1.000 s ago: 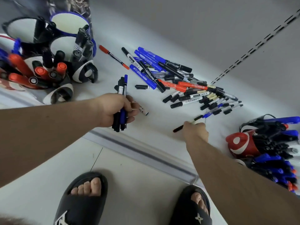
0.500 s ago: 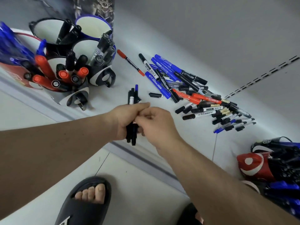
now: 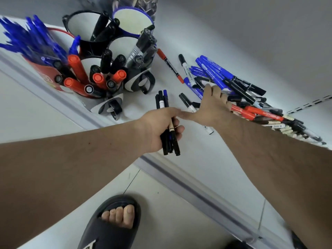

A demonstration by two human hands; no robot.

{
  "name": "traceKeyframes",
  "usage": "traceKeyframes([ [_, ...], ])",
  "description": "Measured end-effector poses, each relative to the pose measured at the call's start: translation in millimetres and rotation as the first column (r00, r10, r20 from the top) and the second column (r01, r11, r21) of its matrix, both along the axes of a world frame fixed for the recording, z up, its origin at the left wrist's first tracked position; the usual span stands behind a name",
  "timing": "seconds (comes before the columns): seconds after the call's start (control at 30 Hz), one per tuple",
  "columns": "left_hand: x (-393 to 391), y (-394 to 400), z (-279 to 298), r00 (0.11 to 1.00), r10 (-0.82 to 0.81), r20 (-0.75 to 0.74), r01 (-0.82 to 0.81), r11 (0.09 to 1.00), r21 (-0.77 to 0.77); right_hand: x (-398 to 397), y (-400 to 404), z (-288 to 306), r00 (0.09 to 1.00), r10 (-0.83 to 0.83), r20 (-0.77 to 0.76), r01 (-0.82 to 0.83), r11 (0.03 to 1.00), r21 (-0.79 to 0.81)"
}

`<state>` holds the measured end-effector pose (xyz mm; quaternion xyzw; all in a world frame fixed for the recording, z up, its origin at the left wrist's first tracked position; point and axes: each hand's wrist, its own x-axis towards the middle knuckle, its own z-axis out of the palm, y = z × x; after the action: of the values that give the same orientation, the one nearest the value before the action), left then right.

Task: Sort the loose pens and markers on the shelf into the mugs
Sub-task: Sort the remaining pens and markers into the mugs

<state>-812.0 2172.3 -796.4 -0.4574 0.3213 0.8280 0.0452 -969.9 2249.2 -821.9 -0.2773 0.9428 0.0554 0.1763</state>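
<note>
My left hand (image 3: 162,129) grips a bundle of thin black and blue pens (image 3: 162,102) above the shelf's front edge. My right hand (image 3: 213,105) reaches over the pile of loose pens and markers (image 3: 239,90), its fingers spread and touching the blue and black ones; what lies under the palm is hidden. Several mugs stand at the back left: a red mug (image 3: 47,76) full of blue pens, a black-and-white mug (image 3: 107,106) with red and black markers, a black mug (image 3: 84,26), a blue-rimmed mug (image 3: 132,19) and another black-and-white mug (image 3: 140,81) with black markers.
The white shelf (image 3: 197,151) has a grey front rail (image 3: 179,178). A lone red pen (image 3: 169,65) lies between mugs and pile. A slotted upright (image 3: 309,104) runs along the back right. My sandalled foot (image 3: 115,221) stands on the floor tiles below.
My right hand left the bundle, which now has one more pen, and stretched out onto the loose pile. The view shifted left, so the mugs show more fully.
</note>
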Motion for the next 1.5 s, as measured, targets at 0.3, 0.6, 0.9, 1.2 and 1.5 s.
traceKeyframes([
  [0.3, 2, 5, -6, 1.000, 0.011, 0.014, -0.011, 1.000, 0.010, 21, 35, 5, 0.944, 0.312, -0.110, -0.304, 0.949, 0.081],
  [0.6, 5, 14, 1, 1.000, 0.001, 0.012, 0.000, 0.999, -0.039, 45, 32, 24, 0.930, 0.360, -0.078, -0.353, 0.931, 0.093],
  [0.9, 1, 19, 13, 0.996, -0.072, 0.043, 0.076, 0.992, -0.101, 53, 58, 26, 0.878, -0.281, 0.388, 0.414, 0.854, -0.317],
  [1.2, -7, 24, 110, 0.949, -0.314, -0.036, 0.295, 0.922, -0.250, 84, 85, 143, 0.545, -0.220, 0.809, 0.809, 0.392, -0.438],
  [1.5, 38, 77, 251, 0.741, -0.672, -0.004, 0.630, 0.697, -0.341, 143, 127, 269, 0.487, -0.099, 0.868, 0.868, 0.169, -0.468],
])
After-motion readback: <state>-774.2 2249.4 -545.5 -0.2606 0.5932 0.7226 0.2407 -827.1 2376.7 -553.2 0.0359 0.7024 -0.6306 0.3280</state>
